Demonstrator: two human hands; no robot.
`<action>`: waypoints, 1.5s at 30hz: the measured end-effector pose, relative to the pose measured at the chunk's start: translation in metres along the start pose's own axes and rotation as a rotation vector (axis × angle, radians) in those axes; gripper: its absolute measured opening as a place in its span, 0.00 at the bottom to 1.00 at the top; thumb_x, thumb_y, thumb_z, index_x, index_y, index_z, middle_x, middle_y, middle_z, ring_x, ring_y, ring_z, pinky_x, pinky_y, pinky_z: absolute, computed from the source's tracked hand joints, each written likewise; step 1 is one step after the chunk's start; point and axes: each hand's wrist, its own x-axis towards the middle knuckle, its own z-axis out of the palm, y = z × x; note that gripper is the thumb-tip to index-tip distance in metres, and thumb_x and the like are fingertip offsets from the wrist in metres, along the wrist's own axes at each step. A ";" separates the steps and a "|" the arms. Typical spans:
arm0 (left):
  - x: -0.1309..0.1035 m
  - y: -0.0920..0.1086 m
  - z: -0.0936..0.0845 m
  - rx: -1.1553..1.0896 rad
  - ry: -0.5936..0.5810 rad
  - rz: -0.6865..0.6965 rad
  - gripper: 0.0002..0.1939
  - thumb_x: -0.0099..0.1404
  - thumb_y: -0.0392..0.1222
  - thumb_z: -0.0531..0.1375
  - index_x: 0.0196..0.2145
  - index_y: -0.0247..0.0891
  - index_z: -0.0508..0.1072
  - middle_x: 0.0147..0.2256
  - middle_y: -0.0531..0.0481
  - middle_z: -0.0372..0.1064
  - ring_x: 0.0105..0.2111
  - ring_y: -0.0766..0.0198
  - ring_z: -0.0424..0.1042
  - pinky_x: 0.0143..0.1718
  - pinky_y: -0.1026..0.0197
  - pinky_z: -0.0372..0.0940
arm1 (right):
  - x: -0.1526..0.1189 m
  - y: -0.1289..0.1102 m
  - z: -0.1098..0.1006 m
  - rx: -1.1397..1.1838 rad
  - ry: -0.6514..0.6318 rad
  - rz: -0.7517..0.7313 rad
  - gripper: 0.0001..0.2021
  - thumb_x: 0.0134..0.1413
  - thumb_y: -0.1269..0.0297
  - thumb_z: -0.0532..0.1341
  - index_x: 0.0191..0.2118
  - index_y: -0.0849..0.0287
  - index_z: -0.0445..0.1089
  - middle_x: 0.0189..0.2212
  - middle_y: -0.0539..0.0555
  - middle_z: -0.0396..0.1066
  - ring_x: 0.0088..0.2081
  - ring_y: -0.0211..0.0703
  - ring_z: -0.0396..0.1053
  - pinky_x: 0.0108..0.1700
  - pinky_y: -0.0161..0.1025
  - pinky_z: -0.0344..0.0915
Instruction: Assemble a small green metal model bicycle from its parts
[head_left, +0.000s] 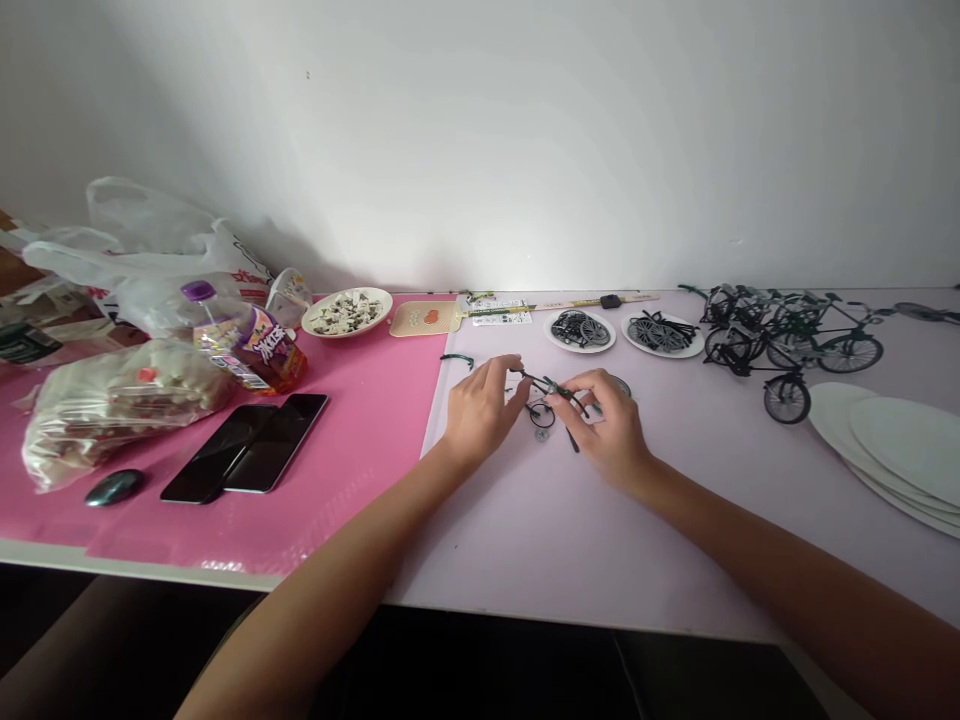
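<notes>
"What was the table (517, 545) like?"

"Pale lilac under the hands, with a glossy pink covering (360, 480) toward nine o'clock. A plain pale wall (525, 140) rose along the back at twelve."

"And the hands?"

"Both were grasping. The left hand (480, 408) pinched one end of a thin dark bicycle part (553, 387), and the right hand (611, 425) gripped its other side. The part sat between them, above the lilac side."

"How close were the edges?"

"The front edge ran across at six o'clock, under both forearms; the wall closed off twelve."

"Any room to move?"

"Mostly between the forearms, toward six. Two plates of dark parts (579, 331) (664, 334) crowded one and two o'clock, model bicycles (825, 340) stood before three, and stacked white plates (907, 445) filled three. Two phones (244, 448) lay at nine, well apart from the left hand."
</notes>
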 end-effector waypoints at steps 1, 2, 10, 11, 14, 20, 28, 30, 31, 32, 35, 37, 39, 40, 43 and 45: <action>0.001 0.000 0.000 0.000 0.014 0.014 0.08 0.76 0.42 0.59 0.50 0.40 0.67 0.42 0.46 0.82 0.38 0.61 0.82 0.32 0.63 0.70 | 0.000 0.001 0.000 0.004 -0.002 0.007 0.04 0.65 0.62 0.66 0.38 0.52 0.70 0.33 0.53 0.76 0.35 0.46 0.74 0.34 0.42 0.72; 0.001 0.000 -0.001 0.003 0.026 0.028 0.08 0.76 0.42 0.59 0.50 0.40 0.67 0.42 0.46 0.82 0.38 0.61 0.82 0.33 0.63 0.71 | 0.000 0.001 0.000 0.003 -0.004 0.012 0.04 0.65 0.62 0.66 0.39 0.52 0.71 0.34 0.53 0.77 0.36 0.46 0.75 0.34 0.43 0.73; 0.002 -0.006 -0.003 -0.028 0.023 0.083 0.06 0.77 0.42 0.58 0.48 0.40 0.68 0.42 0.46 0.82 0.39 0.61 0.82 0.37 0.61 0.74 | 0.002 0.012 0.000 -0.033 -0.038 -0.008 0.07 0.70 0.61 0.61 0.44 0.53 0.76 0.31 0.55 0.75 0.35 0.49 0.72 0.34 0.45 0.70; 0.002 -0.006 -0.003 -0.037 0.018 0.088 0.06 0.77 0.43 0.58 0.48 0.40 0.68 0.42 0.46 0.82 0.39 0.61 0.83 0.37 0.61 0.75 | 0.002 0.013 -0.001 -0.031 -0.044 -0.008 0.08 0.71 0.61 0.59 0.42 0.54 0.76 0.30 0.54 0.74 0.35 0.49 0.72 0.36 0.46 0.70; 0.003 -0.009 -0.004 -0.060 -0.003 0.092 0.07 0.78 0.44 0.58 0.49 0.40 0.68 0.43 0.45 0.82 0.38 0.61 0.83 0.37 0.61 0.75 | 0.002 0.015 -0.001 -0.006 -0.055 0.018 0.09 0.71 0.59 0.59 0.42 0.54 0.75 0.31 0.54 0.73 0.36 0.49 0.71 0.37 0.46 0.70; 0.003 -0.010 -0.007 -0.094 -0.055 0.078 0.08 0.78 0.45 0.57 0.50 0.40 0.68 0.44 0.45 0.82 0.40 0.60 0.83 0.39 0.61 0.75 | 0.002 0.011 0.000 0.043 -0.078 0.065 0.09 0.69 0.56 0.61 0.44 0.54 0.73 0.33 0.54 0.71 0.34 0.47 0.70 0.35 0.43 0.69; 0.008 -0.014 -0.016 -0.136 -0.242 0.004 0.24 0.68 0.50 0.63 0.58 0.40 0.66 0.50 0.40 0.79 0.49 0.49 0.81 0.55 0.46 0.70 | 0.003 0.014 0.001 0.024 -0.043 0.065 0.10 0.70 0.57 0.60 0.36 0.53 0.67 0.30 0.52 0.67 0.32 0.45 0.67 0.34 0.43 0.68; 0.012 -0.022 -0.020 -0.166 -0.327 -0.020 0.24 0.66 0.46 0.61 0.58 0.41 0.67 0.51 0.41 0.78 0.49 0.48 0.80 0.60 0.42 0.66 | 0.003 0.016 0.001 0.025 -0.028 0.070 0.10 0.70 0.57 0.60 0.36 0.53 0.66 0.31 0.52 0.67 0.33 0.45 0.67 0.35 0.43 0.69; 0.013 -0.026 -0.022 -0.158 -0.365 -0.044 0.22 0.66 0.45 0.59 0.56 0.40 0.68 0.50 0.42 0.79 0.49 0.48 0.80 0.61 0.41 0.65 | 0.004 0.017 0.001 0.028 -0.025 0.075 0.10 0.70 0.57 0.59 0.36 0.53 0.66 0.31 0.52 0.66 0.33 0.45 0.67 0.36 0.43 0.69; 0.014 -0.031 -0.023 -0.144 -0.403 -0.065 0.19 0.67 0.45 0.58 0.54 0.40 0.70 0.49 0.42 0.79 0.50 0.48 0.79 0.61 0.40 0.63 | 0.004 0.017 0.000 0.031 -0.027 0.082 0.09 0.70 0.57 0.59 0.37 0.53 0.67 0.31 0.52 0.67 0.33 0.45 0.67 0.36 0.43 0.69; 0.016 -0.043 -0.024 -0.110 -0.462 -0.144 0.14 0.72 0.45 0.53 0.49 0.39 0.73 0.49 0.42 0.79 0.51 0.48 0.77 0.60 0.40 0.63 | 0.004 0.014 -0.001 0.028 -0.046 0.114 0.09 0.70 0.57 0.59 0.38 0.54 0.68 0.31 0.52 0.66 0.32 0.44 0.66 0.35 0.42 0.68; 0.015 -0.048 -0.022 -0.090 -0.487 -0.197 0.13 0.74 0.44 0.51 0.46 0.40 0.74 0.48 0.42 0.79 0.50 0.49 0.77 0.60 0.40 0.63 | 0.003 0.012 -0.002 0.021 -0.055 0.144 0.08 0.70 0.57 0.59 0.39 0.54 0.68 0.31 0.51 0.66 0.31 0.43 0.64 0.34 0.42 0.66; 0.014 -0.051 -0.020 -0.067 -0.507 -0.228 0.12 0.74 0.43 0.52 0.44 0.40 0.74 0.47 0.42 0.79 0.49 0.50 0.76 0.59 0.41 0.63 | 0.003 0.012 -0.002 0.022 -0.053 0.167 0.08 0.69 0.57 0.59 0.39 0.54 0.68 0.32 0.51 0.66 0.31 0.42 0.64 0.34 0.41 0.66; 0.014 -0.052 -0.018 -0.060 -0.513 -0.237 0.11 0.73 0.42 0.52 0.43 0.40 0.75 0.47 0.42 0.79 0.49 0.50 0.76 0.59 0.41 0.63 | 0.003 0.012 -0.002 0.024 -0.049 0.172 0.08 0.70 0.57 0.59 0.40 0.54 0.68 0.33 0.52 0.67 0.32 0.43 0.65 0.35 0.41 0.66; 0.012 -0.053 -0.016 -0.063 -0.523 -0.255 0.11 0.74 0.42 0.53 0.43 0.39 0.75 0.46 0.42 0.79 0.49 0.50 0.75 0.58 0.41 0.64 | 0.002 0.013 -0.003 0.033 -0.043 0.177 0.08 0.70 0.56 0.57 0.41 0.54 0.68 0.35 0.53 0.69 0.34 0.44 0.66 0.36 0.42 0.66; 0.012 -0.053 -0.015 -0.065 -0.524 -0.265 0.12 0.74 0.41 0.53 0.43 0.39 0.76 0.46 0.43 0.79 0.49 0.50 0.75 0.58 0.41 0.64 | 0.001 0.015 -0.002 0.039 -0.044 0.178 0.08 0.71 0.57 0.57 0.42 0.54 0.68 0.36 0.54 0.69 0.35 0.45 0.68 0.37 0.43 0.67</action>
